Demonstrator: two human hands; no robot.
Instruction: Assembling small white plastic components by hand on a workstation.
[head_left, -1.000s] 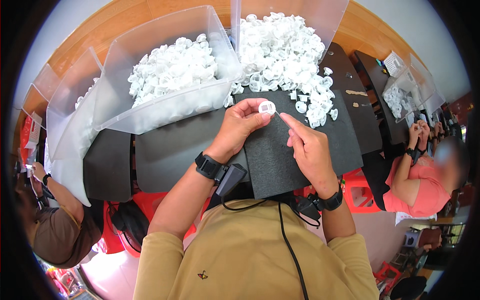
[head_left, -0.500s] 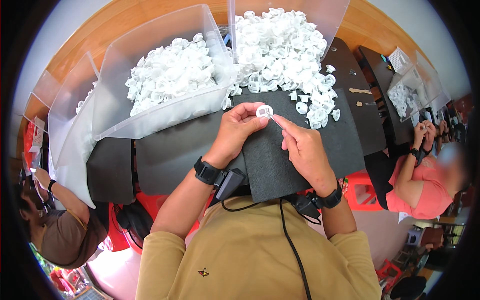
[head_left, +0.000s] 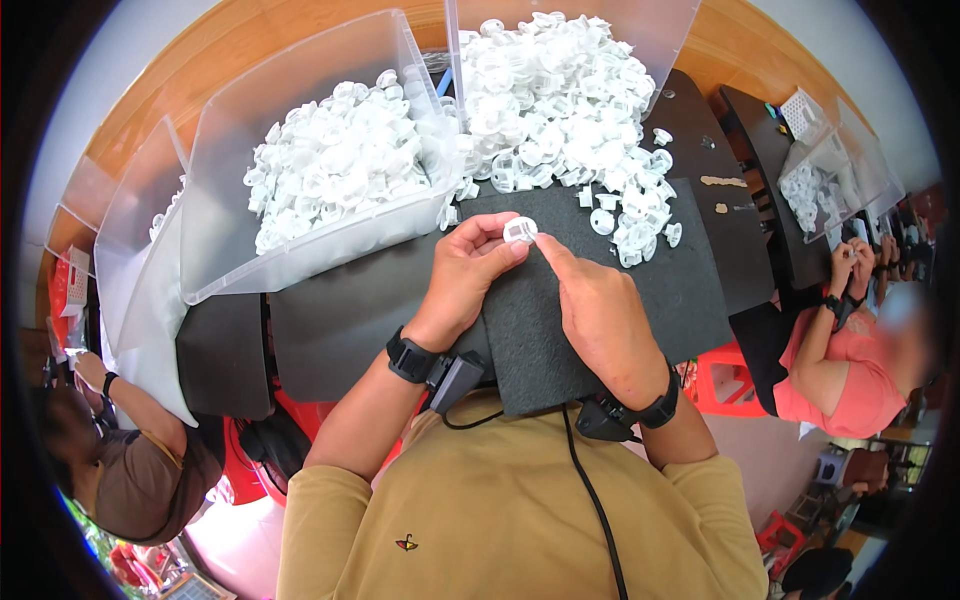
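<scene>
My left hand [head_left: 470, 268] pinches a small round white plastic part [head_left: 521, 231] between thumb and fingers, above a dark foam mat. The part has a disc-shaped face with a rectangular opening. My right hand [head_left: 608, 315] comes from the other side, its index finger stretched along so that the tip meets the part's right edge. Its other fingers are curled under the palm, and whatever they hold is hidden. Beyond my hands, a heap of similar white parts [head_left: 560, 95] spills from a clear bin onto the dark mat [head_left: 670, 300].
A second clear bin [head_left: 300, 268] with many white parts stands at the left on the dark table [head_left: 345, 345]. Loose parts [head_left: 640, 215] lie on the mat's far right. One person in a brown shirt [head_left: 150, 490] works at left, another in a pink shirt [head_left: 840, 375] at right.
The part in my left hand has tilted and dropped slightly nearer. My right hand has turned palm-down; the thin tip seen beside its index finger no longer shows.
</scene>
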